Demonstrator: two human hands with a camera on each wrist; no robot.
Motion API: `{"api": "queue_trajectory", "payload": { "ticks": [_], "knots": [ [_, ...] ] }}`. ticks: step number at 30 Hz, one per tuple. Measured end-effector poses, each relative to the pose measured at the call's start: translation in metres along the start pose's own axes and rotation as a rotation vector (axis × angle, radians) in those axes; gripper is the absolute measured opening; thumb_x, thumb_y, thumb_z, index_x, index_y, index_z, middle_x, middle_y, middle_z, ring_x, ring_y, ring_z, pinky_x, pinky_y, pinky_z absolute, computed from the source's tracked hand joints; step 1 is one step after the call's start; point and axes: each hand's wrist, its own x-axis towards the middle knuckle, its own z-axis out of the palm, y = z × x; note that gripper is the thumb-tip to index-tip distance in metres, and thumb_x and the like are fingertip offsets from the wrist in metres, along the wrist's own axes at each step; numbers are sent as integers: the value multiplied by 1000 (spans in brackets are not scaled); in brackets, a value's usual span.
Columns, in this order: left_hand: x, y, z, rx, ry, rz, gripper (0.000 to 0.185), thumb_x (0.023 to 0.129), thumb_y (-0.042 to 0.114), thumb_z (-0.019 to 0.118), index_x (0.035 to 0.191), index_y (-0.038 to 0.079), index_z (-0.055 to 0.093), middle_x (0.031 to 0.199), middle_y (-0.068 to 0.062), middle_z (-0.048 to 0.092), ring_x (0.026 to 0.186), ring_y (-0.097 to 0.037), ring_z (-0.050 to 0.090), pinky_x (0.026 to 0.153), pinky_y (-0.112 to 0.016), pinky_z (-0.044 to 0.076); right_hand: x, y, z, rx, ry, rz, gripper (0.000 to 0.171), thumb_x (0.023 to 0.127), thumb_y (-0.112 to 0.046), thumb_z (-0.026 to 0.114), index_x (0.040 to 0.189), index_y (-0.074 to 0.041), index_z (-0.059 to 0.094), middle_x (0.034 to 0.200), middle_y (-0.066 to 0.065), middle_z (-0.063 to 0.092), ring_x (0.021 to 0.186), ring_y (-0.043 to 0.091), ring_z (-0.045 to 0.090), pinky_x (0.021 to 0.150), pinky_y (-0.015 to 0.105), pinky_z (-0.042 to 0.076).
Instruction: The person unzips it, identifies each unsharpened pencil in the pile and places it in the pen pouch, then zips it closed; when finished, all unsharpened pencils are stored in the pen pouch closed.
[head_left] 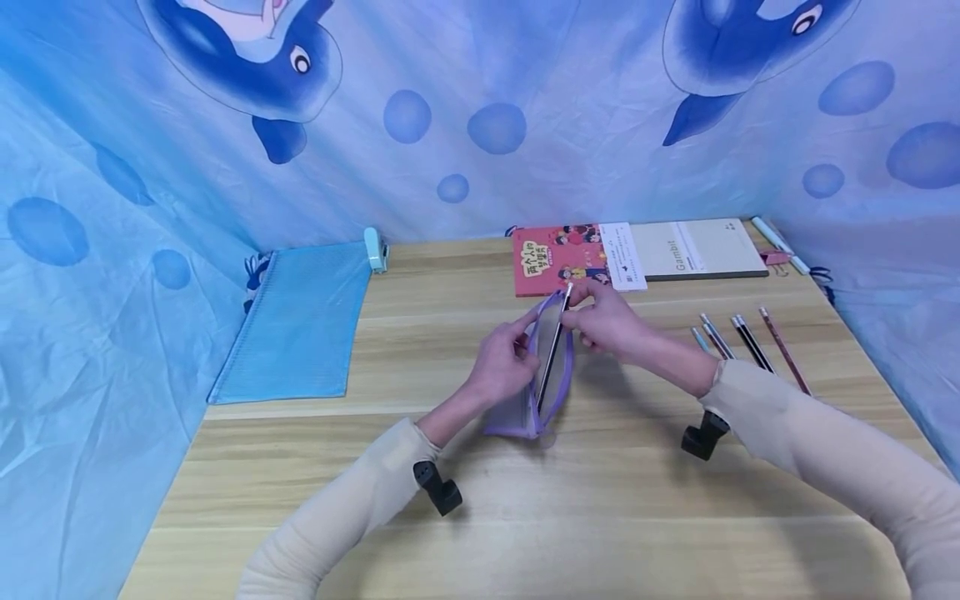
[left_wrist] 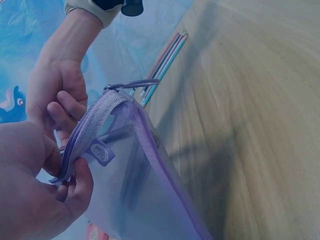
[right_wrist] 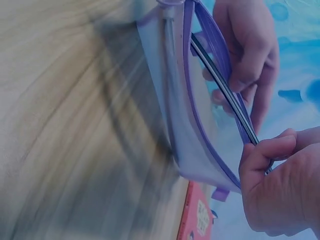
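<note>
Nearest the head camera: two cream sleeves, each with a black wrist mount, over a wide bare stretch of wooden counter with loads of free room on the near side.

Bit further in, left hand pinching the near edge of the purple mesh pouch, holding the zip mouth apart. Pouch standing on its bottom edge about mid-counter, mouth up. Right hand clenched on a dark pencil, lower end already down inside the pouch.

Right of that, a row of loose pencils lying near the counter's right edge, well apart from the pouch. Off to the left, a blue mesh folder overhanging the left edge.

Back edge: red book and beige notebook just beside each other, close behind the hands. Blue dolphin-print cloth walling in three sides, so tight at the back and both flanks.

Left wrist view only: pouch's little logo tab and zip pull loop, thumb and fingers clamped on the zipper tape. Right wrist view only: pencil running along the open zipper, fingers curled round its upper end.
</note>
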Motion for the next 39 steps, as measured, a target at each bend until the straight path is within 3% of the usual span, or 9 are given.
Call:
{"api": "queue_trajectory", "payload": {
  "ticks": [9, 17, 21, 27, 39],
  "knots": [
    [0, -1, 0, -9, 5, -8, 69, 79, -9, 61, 146, 3, 50, 90, -14, 61, 76, -17, 58, 67, -25, 52, 2, 6, 9, -56, -14, -29, 25, 94, -4, 59, 113, 3, 44, 81, 15, 68, 47, 10, 46, 40, 23, 36],
    [-1, 1, 0, -26, -8, -42, 73, 78, -10, 62, 148, 6, 48, 94, -15, 59, 78, -18, 58, 65, -26, 53, 2, 4, 10, -100, -26, 23, 28, 96, -6, 60, 119, 5, 47, 92, 17, 71, 52, 12, 58, 41, 23, 40],
    [0, 1, 0, -23, -3, -45, 73, 78, -10, 62, 148, 6, 48, 93, -13, 58, 78, -18, 59, 67, -26, 53, 1, 4, 10, -120, -32, 34, 25, 96, -6, 59, 117, 5, 50, 90, 16, 71, 53, 13, 59, 41, 23, 40],
    [0, 0, 1, -9, 7, -26, 73, 77, -9, 61, 148, 6, 49, 92, -13, 59, 79, -18, 58, 68, -26, 52, 2, 7, 13, -153, -11, 3, 21, 94, -4, 61, 110, 7, 55, 81, 14, 70, 50, 13, 58, 40, 23, 40],
    [-1, 0, 0, 10, 8, -16, 72, 77, -9, 61, 147, 5, 50, 89, -9, 58, 81, -19, 57, 69, -27, 51, 4, 10, 11, -283, -16, -86, 23, 94, -8, 61, 109, 9, 65, 86, 13, 73, 50, 13, 61, 42, 24, 45]
  ]
}}
